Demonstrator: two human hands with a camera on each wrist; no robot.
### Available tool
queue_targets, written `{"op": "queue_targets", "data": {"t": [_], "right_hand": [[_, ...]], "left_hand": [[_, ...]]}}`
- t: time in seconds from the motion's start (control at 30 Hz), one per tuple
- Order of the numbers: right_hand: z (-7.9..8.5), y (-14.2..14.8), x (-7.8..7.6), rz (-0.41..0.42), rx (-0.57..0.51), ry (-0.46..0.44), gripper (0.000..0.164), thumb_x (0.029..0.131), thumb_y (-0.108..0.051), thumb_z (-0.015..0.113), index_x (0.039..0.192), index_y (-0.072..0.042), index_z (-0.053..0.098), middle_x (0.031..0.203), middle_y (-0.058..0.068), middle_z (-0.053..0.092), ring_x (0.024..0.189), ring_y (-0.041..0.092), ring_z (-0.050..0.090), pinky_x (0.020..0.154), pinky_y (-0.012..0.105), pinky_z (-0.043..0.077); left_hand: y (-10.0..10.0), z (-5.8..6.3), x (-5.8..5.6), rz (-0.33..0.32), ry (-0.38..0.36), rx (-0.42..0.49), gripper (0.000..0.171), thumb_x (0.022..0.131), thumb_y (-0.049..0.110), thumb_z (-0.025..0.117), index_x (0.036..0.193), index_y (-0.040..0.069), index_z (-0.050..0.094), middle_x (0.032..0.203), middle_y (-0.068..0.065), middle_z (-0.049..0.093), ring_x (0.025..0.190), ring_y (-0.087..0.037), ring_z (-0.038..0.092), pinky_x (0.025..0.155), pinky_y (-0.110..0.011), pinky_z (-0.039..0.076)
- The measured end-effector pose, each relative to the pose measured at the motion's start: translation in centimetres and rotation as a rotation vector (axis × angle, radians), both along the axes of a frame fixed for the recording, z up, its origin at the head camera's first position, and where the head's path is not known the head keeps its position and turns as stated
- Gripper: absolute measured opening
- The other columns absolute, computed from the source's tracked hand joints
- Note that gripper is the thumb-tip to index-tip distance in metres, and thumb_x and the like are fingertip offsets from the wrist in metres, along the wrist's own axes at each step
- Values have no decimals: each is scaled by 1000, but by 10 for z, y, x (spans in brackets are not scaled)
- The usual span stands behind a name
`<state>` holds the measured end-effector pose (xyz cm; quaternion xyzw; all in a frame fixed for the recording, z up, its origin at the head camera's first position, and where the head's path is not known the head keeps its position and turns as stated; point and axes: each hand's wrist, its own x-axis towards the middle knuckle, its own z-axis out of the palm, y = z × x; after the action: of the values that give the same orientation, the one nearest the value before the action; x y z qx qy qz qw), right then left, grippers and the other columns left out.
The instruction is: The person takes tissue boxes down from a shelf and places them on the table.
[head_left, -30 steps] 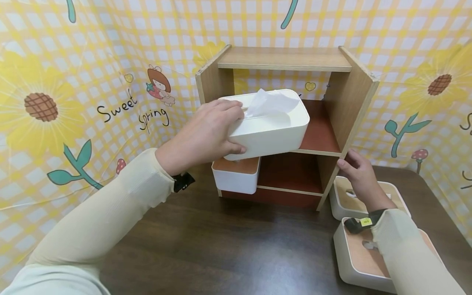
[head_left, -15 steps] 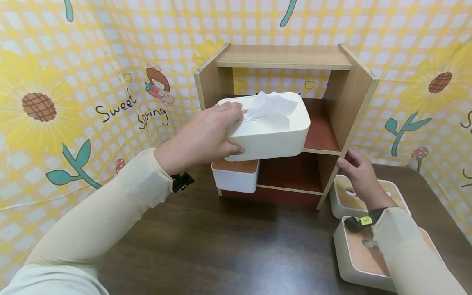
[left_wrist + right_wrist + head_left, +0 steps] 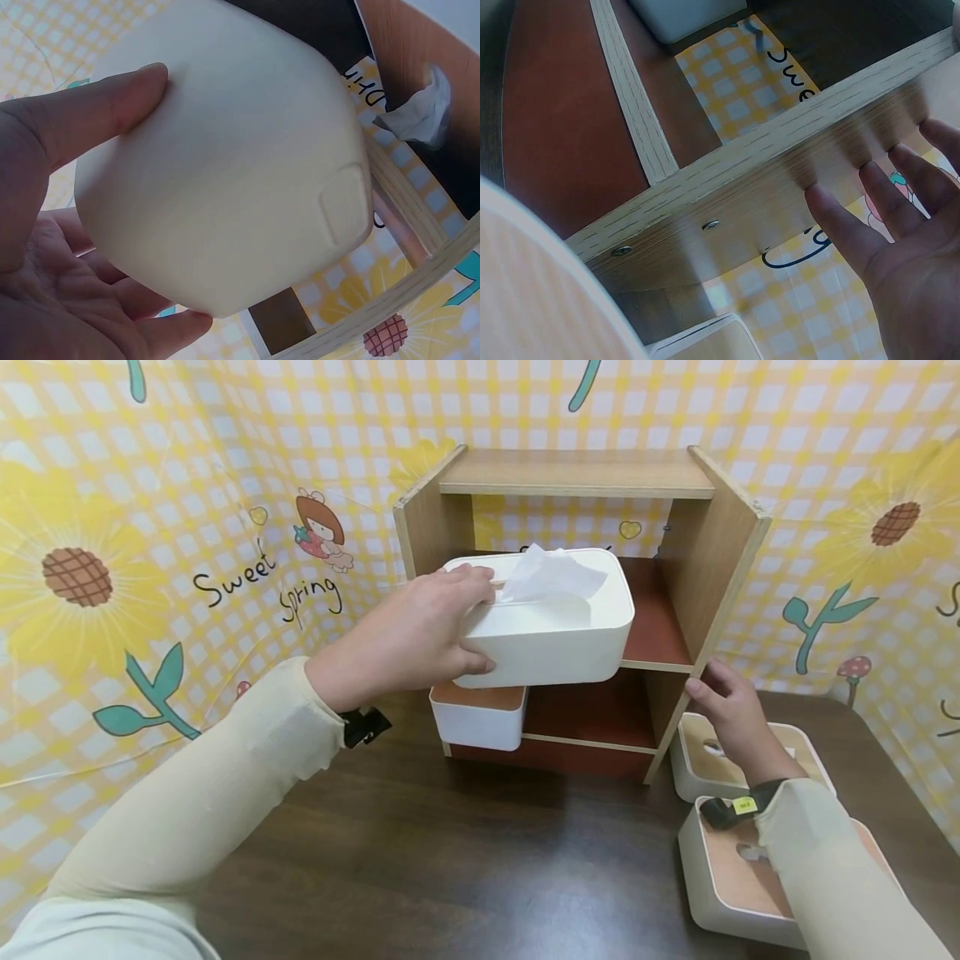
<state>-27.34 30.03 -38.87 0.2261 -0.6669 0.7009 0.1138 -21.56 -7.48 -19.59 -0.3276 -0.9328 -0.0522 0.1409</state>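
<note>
The white, round-cornered rectangular plastic tissue box [image 3: 547,656] has been brought closer to level by the left hand [image 3: 412,631]; its right end, tipped higher a second ago, has been lowered, and more of the red-brown wooden shelf's [image 3: 660,622] pale front edge is now covered.

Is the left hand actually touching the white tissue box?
Touching: the head view shows the left hand gripping the white tissue box, fingers on top, thumb against its front.

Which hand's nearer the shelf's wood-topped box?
Left. In head view, the left hand is above that box; the right hand is across, at the shelf's right panel.
</note>
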Motion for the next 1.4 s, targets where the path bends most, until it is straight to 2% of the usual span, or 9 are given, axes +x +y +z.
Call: {"op": "queue_targets", "data": {"t": [0.23, 0.33, 0.47, 0.6, 0.8, 0.9, 1.17, 1.3, 1.4], "right_hand": [[0, 1, -2, -4, 18, 0, 24, 97, 0, 55, 110, -17, 67, 95, 1, 61, 86, 9, 58, 76, 20, 51], [-1, 0, -1, -3, 7, -4, 24, 97, 0, 55, 109, -17, 67, 94, 1, 61, 86, 9, 58, 76, 20, 51], [-1, 0, 0, 2, -16, -11, 24, 97, 0, 56, 109, -17, 67, 94, 0, 61, 86, 9, 58, 76, 20, 51], [-1, 0, 0, 0, -15, -10, 23, 97, 0, 56, 107, -17, 67, 93, 0, 61, 85, 9, 57, 76, 20, 51], [-1, 0, 0, 0, -11, -15, 23, 97, 0, 55, 106, -17, 67, 94, -1, 60, 85, 9, 57, 76, 20, 51], [0, 0, 0, 2, -12, -16, 23, 97, 0, 55, 108, -17, 67, 95, -1, 61, 86, 9, 58, 76, 20, 51], [0, 1, 1, 2, -10, -18, 25, 98, -1, 55, 110, -19, 67, 96, -1, 61, 87, 9, 57, 76, 20, 51], [0, 1, 1, 2, -7, -12, 27, 98, -1, 55, 113, -20, 67, 98, 0, 62, 87, 8, 58, 76, 20, 51], [0, 0, 1, 7, -9, -9, 29, 98, 0, 55, 115, -21, 67, 99, 0, 62, 88, 9, 58, 76, 20, 51]], "left_hand": [[0, 1, 2, -12, -13, -8, 44, 73, 33, 85, 102, 10, 60, 140, -11, 51, 124, -27, 50, 86, -40, 45], [-1, 0, 3, -33, -8, -5, 44, 73, 33, 86, 101, 11, 60, 133, -8, 55, 108, -24, 56, 79, -38, 46], [-3, -2, 4, -71, 15, 4, 43, 71, 31, 87, 97, 11, 59, 116, -1, 58, 89, -19, 53, 70, -35, 45], [-5, -2, 5, -95, 33, 4, 42, 71, 32, 86, 95, 11, 59, 108, 0, 56, 87, -18, 52, 70, -34, 45], [-9, -2, 6, -82, 8, -2, 48, 73, 34, 86, 104, 8, 60, 131, -9, 56, 110, -24, 56, 80, -39, 47], [-11, -2, 6, -89, 3, -2, 48, 74, 34, 85, 105, 8, 60, 134, -10, 55, 119, -26, 54, 83, -40, 46], [-12, -1, 9, -119, 12, -18, 46, 73, 34, 86, 101, 8, 60, 122, -8, 58, 89, -23, 57, 75, -38, 47], [-13, -1, 9, -117, 12, -21, 47, 73, 35, 86, 101, 8, 60, 130, -11, 56, 96, -25, 59, 78, -39, 48], [-13, -1, 10, -121, 14, -22, 47, 73, 34, 86, 101, 8, 59, 129, -11, 56, 96, -26, 58, 78, -40, 48]]}}
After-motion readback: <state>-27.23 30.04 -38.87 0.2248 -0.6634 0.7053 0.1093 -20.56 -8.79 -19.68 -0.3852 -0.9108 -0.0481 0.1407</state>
